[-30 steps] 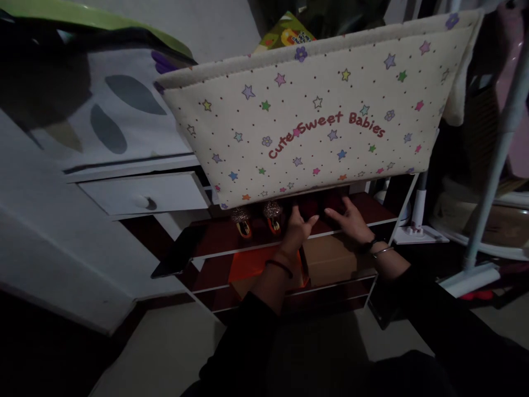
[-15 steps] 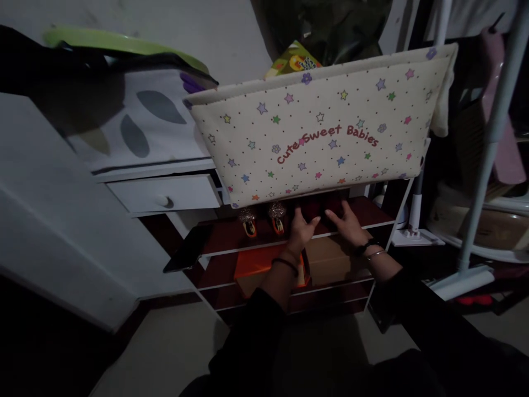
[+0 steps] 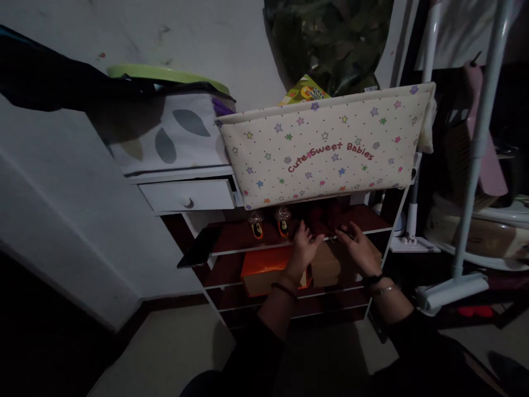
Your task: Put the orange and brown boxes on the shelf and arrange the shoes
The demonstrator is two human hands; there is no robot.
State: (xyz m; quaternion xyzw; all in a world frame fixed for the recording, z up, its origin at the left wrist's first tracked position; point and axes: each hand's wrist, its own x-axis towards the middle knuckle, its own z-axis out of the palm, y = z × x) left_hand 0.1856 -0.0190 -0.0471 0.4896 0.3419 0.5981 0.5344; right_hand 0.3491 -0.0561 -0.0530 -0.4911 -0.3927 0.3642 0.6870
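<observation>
Head view: a dark shoe rack stands in the middle of the frame under poor light. On its upper shelf [image 3: 231, 240], right of centre, sits a pair of dark red items [image 3: 317, 215], apparently footwear; deep shadow prevents firm identification. Left of these stands a pair of glittery shoes [image 3: 283, 223], side by side, orange at the ends toward the camera. The matched spacing suggests that footwear is deliberately stored in pairs along this level.

An orange box [image 3: 262, 264] and a brown box [image 3: 326, 267] lie next to each other on the level below, at the centre of the frame, presumably because their low form suits the gap between shelves. A cream fabric basket [image 3: 322, 165] is set above the upper shelf and hangs forward, which accounts for much of the shadow.

Both hands are at the front edge of the upper shelf, before the dark red items. The left hand [image 3: 306, 246] is partly open, thumb out toward the right of the frame. The right hand [image 3: 356, 249] is likewise partly open, fingers spread and slightly bent. A gap separates the hands. Neither appears to grip anything; whether any fingertip touches the items cannot be determined.
</observation>
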